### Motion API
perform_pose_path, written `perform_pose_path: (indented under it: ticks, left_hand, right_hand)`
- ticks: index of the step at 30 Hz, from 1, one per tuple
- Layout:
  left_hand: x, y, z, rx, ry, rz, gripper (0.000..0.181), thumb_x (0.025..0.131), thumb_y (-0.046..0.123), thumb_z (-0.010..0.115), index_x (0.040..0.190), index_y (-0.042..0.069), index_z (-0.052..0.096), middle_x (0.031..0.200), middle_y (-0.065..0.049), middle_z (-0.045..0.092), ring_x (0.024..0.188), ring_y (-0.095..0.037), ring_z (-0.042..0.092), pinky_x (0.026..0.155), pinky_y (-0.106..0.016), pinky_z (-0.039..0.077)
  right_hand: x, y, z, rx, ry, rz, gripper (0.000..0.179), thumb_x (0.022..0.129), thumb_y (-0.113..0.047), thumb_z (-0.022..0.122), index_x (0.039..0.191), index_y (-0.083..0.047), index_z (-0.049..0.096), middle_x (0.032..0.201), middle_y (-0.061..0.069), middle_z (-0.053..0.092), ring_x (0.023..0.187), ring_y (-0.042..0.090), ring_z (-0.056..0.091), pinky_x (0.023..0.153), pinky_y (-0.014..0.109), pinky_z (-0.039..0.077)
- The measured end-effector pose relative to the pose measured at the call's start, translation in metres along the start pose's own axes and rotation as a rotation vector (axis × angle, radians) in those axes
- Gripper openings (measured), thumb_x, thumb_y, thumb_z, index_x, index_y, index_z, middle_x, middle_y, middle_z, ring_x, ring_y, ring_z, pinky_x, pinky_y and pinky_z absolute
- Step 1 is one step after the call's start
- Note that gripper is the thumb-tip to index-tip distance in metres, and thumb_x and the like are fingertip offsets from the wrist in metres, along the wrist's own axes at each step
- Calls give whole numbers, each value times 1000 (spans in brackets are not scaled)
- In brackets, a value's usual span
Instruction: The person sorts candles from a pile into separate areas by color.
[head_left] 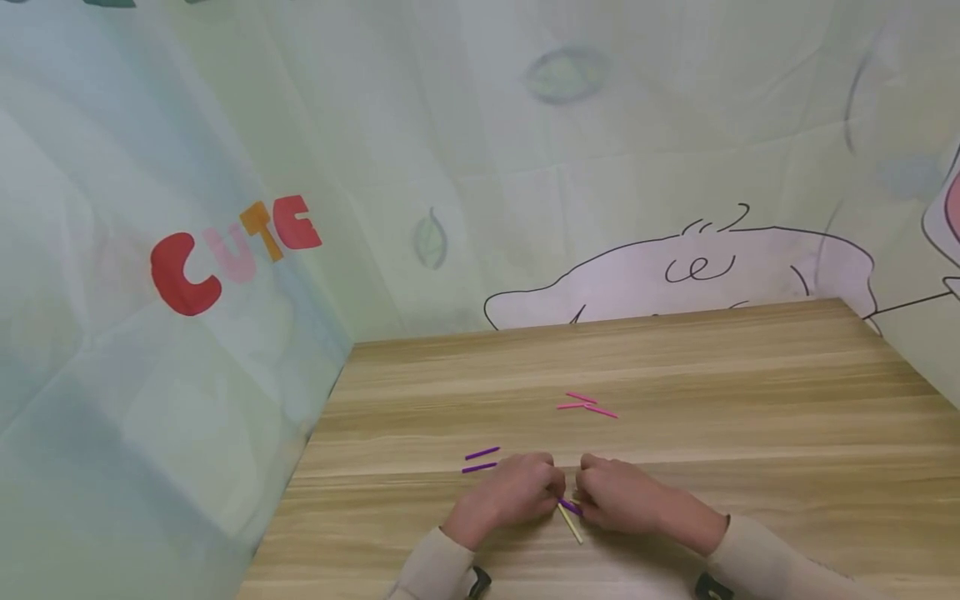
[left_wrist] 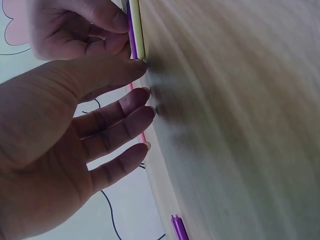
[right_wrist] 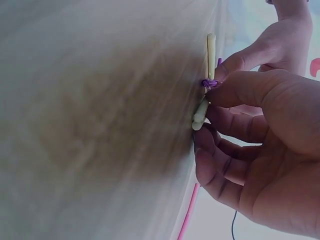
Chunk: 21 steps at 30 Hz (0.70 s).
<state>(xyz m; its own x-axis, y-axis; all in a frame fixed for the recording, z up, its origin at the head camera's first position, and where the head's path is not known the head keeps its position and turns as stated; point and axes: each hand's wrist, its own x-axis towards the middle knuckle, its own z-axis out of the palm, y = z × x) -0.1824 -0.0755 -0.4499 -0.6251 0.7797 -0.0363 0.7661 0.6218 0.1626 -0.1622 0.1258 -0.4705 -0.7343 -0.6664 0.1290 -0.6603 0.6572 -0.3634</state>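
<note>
My left hand (head_left: 517, 487) and right hand (head_left: 622, 493) come close together low over the table. Between them a short purple stick (head_left: 570, 506) crosses near a pale yellow stick (head_left: 572, 527). In the left wrist view, the left thumb meets the ends of the purple stick (left_wrist: 132, 30) and yellow stick (left_wrist: 137, 30), its other fingers loosely spread; the fingertip behind the thumb is hidden. In the right wrist view, my right hand (right_wrist: 265, 125) pinches a second pale yellow stick (right_wrist: 200, 116) between thumb and forefinger, beside the purple stick seen end-on (right_wrist: 209, 83).
Two purple sticks (head_left: 482, 460) lie side by side just left of the left hand. Farther back are three pink sticks (head_left: 588, 406) close together. The wooden table (head_left: 750, 400) ends at a printed fabric wall (head_left: 450, 125) behind and at the left.
</note>
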Motion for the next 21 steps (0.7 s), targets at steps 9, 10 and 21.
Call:
perform_pose_path:
  ticks: [9,10,21]
  left_hand:
    - [1,0,0,-11,-17,-5,5,86,15,75,89,19,75,81,11,57,71,-1,52,67,-13,42]
    - [1,0,0,-12,-19,-7,6,86,15,75,89,19,75,82,11,57,72,-1,52,67,-13,43]
    - [0,-1,1,0,-11,-8,6,86,14,75,87,20,74,81,11,56,72,-1,52,66,-15,43]
  right_hand:
    - [-2,-2,-2,-29,-15,24,22,79,-14,71,67,-16,53,75,-7,42,57,5,38,50,21,39]
    - [-2,-2,-2,-26,-16,31,21,79,-14,70,67,-16,53,75,-7,43,57,5,38,50,21,39]
    - [-5,-1,-6,10,-6,57,16,86,-12,68,75,-13,56,72,-8,45,59,4,41,52,22,41]
